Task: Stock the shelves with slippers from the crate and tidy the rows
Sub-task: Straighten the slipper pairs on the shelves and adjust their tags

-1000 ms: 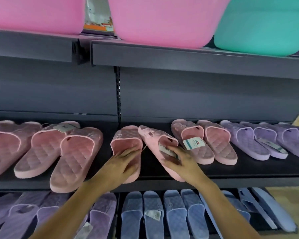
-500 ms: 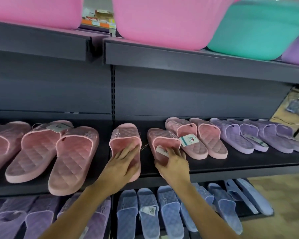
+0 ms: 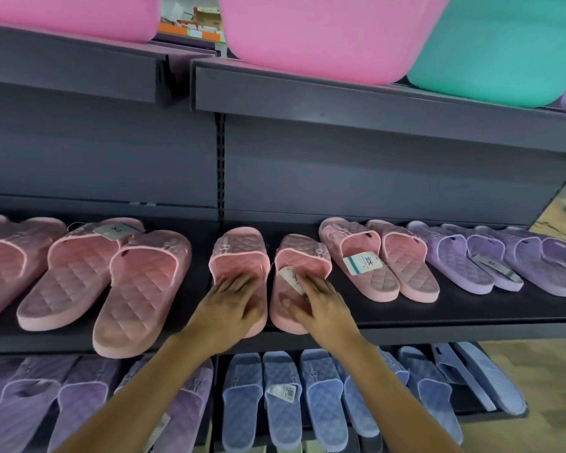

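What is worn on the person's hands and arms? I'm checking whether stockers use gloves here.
Nothing shows: the left hand and right hand are bare, with no gloves, rings, watch or bracelet visible. Both forearms are bare to the frame edge, with no sleeves in view.

Single view only, worn on the person's head, so no second view is sharing any of the scene. Camera is facing forward and tilting down at the middle shelf (image 3: 438,317), sitting close: both forearms are entering from the bottom edge, left hand (image 3: 229,308) and right hand (image 3: 324,308) landing near frame centre. Wide lens is bowing the shelf edges. Upper edge is cutting the basins (image 3: 307,37); lower edge is catching the blue slippers (image 3: 275,397) on the shelf below. Floor is showing at far right.
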A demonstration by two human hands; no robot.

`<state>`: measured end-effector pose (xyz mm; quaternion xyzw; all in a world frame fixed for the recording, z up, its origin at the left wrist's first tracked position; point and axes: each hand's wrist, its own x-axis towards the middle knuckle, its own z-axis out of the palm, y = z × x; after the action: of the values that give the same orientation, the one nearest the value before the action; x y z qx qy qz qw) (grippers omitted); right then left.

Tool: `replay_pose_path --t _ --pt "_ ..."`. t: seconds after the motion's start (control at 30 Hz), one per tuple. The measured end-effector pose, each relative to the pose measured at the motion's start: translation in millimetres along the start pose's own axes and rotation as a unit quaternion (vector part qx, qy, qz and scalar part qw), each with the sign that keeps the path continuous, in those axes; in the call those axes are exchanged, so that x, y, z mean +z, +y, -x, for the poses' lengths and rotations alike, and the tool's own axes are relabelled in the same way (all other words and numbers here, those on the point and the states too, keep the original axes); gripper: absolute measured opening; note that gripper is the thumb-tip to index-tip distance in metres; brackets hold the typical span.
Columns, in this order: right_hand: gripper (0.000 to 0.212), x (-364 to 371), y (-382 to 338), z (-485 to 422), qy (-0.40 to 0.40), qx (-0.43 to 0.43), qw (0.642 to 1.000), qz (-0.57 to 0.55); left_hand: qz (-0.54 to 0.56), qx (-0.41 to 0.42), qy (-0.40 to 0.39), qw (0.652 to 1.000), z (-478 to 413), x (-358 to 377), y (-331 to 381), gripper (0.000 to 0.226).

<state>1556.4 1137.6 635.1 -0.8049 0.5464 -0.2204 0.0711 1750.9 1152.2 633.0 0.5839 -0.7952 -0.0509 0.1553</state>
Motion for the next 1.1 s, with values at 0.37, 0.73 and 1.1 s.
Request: replay_pose_path --t 0.37,0.73,1.1 --pt "0.081 -10.1 23.9 -22.7 -0.116 -0.005 0.991 -0.066 -0.016 -0.059 -0.046 0.997 -33.6 6.5 11.0 0.103" --pt "0.064 -2.7 35.4 -58.3 -0.084 -0.022 0.995 -0.051 0.0 -0.041 -0.019 0.999 -65.4 7.0 1.8 0.104" --pt "0.103 2.7 34.9 -64.5 -0.048 -0.015 0.998 -0.045 -0.004 -0.024 0.007 1.0 -71.5 10.2 -8.0 0.099"
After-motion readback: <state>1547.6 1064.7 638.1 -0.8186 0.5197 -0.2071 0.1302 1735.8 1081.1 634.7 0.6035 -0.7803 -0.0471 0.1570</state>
